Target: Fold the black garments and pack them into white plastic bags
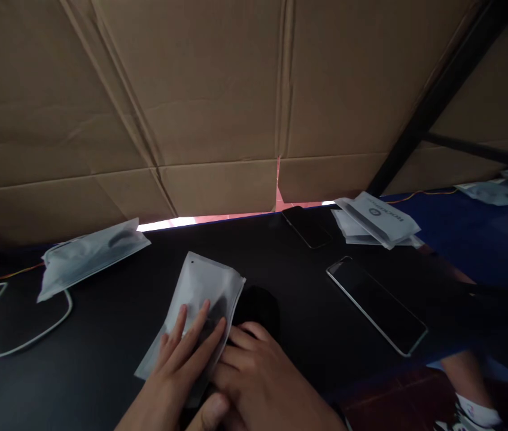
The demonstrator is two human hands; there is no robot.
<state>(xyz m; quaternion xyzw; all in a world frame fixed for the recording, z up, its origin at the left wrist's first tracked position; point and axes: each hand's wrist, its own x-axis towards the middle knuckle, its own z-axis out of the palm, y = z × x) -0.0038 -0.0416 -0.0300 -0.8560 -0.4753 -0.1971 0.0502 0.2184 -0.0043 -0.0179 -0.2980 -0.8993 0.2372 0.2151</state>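
A frosted white plastic pouch (pixel 202 281) lies at the lower middle of the black table, with something dark showing through it. My left hand (pixel 177 365) rests flat on the pouch, fingers spread. Beside its right edge is my right hand (pixel 254 371), its fingers curled; what they hold, if anything, is hidden. A dark round object (pixel 260 305) sits just beyond the right hand's fingers.
A filled pouch (pixel 92 257) and a white cable (pixel 27 346) are at the left. Two phones (pixel 377 305) (pixel 306 227) lie to the right, near stacked printed pouches (pixel 377 218). Cardboard (pixel 218 108) stands behind the black table (pixel 114 335). A person's foot (pixel 475 413) shows lower right.
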